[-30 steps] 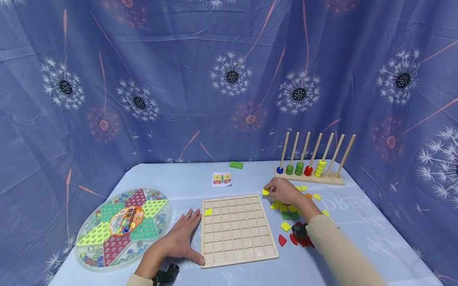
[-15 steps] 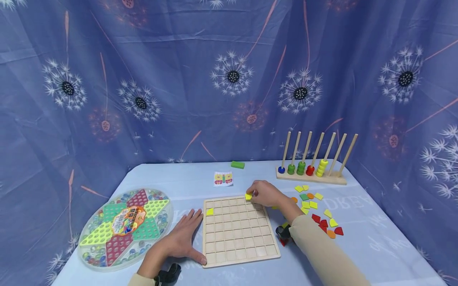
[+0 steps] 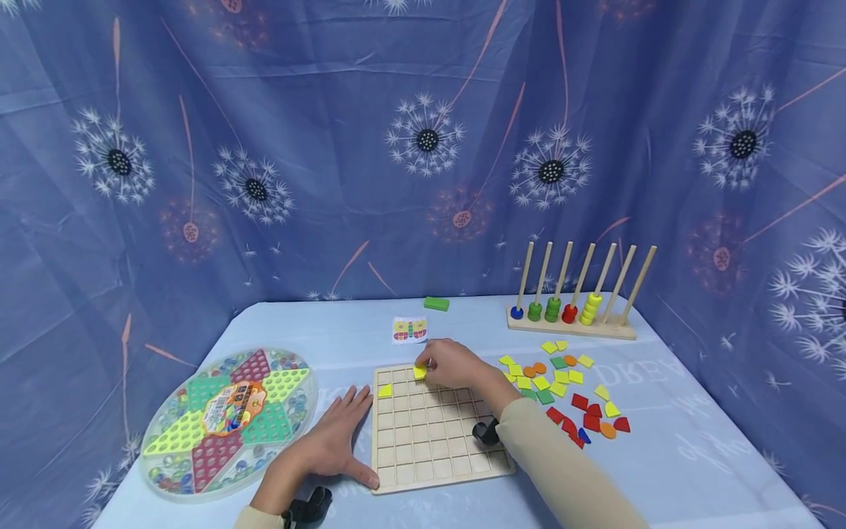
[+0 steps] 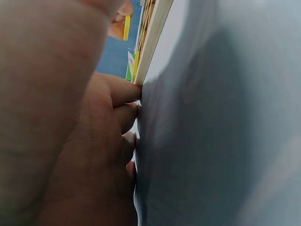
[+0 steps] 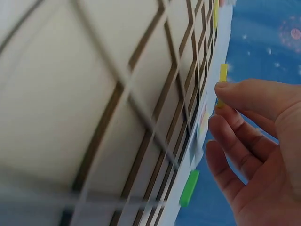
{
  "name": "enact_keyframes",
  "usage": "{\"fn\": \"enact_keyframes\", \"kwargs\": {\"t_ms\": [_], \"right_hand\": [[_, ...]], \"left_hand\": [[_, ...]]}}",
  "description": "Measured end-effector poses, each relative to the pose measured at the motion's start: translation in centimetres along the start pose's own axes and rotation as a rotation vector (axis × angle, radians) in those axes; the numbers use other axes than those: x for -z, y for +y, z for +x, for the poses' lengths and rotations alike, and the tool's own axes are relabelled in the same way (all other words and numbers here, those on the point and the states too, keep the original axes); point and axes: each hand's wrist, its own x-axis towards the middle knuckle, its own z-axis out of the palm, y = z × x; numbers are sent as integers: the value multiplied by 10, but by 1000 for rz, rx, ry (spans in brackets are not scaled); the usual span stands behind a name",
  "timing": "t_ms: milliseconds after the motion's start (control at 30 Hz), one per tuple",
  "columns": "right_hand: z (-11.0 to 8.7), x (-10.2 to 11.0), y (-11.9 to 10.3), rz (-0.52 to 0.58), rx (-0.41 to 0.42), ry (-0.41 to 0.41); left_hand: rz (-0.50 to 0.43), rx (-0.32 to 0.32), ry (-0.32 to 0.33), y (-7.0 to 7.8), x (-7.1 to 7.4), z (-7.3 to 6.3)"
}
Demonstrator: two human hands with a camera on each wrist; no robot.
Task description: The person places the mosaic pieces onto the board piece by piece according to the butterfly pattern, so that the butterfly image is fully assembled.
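A square wooden grid board (image 3: pixel 423 433) lies on the table in front of me. One yellow square tile (image 3: pixel 385 391) sits in a cell near its upper left corner. My right hand (image 3: pixel 454 367) pinches another yellow square tile (image 3: pixel 419 372) between thumb and fingers, over the board's far rows; the right wrist view shows that tile raised off the grid. My left hand (image 3: pixel 333 441) lies spread on the table, thumb and fingertips at the board's left edge. Beyond the board is a small picture card (image 3: pixel 410 330) with a butterfly-like pattern.
Loose yellow, green, orange, red and blue pieces (image 3: pixel 558 389) are scattered right of the board. Behind them stands a wooden peg rack (image 3: pixel 571 329) with coloured rings. A round marble game board (image 3: pixel 228 422) lies at left, a green block (image 3: pixel 436 303) at the back.
My right hand has carried the yellow tile leftward from the loose pieces to above the grid board's far rows. My left hand stays in place at the board's edge.
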Motion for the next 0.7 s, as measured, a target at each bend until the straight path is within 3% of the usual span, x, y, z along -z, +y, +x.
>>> {"fn": "enact_keyframes", "kwargs": {"t_ms": [333, 700], "right_hand": [[17, -14, -22, -43, 38, -61], [16, -21, -28, -46, 54, -71]], "left_hand": [[8, -11, 4, 0, 0, 1], [9, -6, 2, -2, -1, 1]]}}
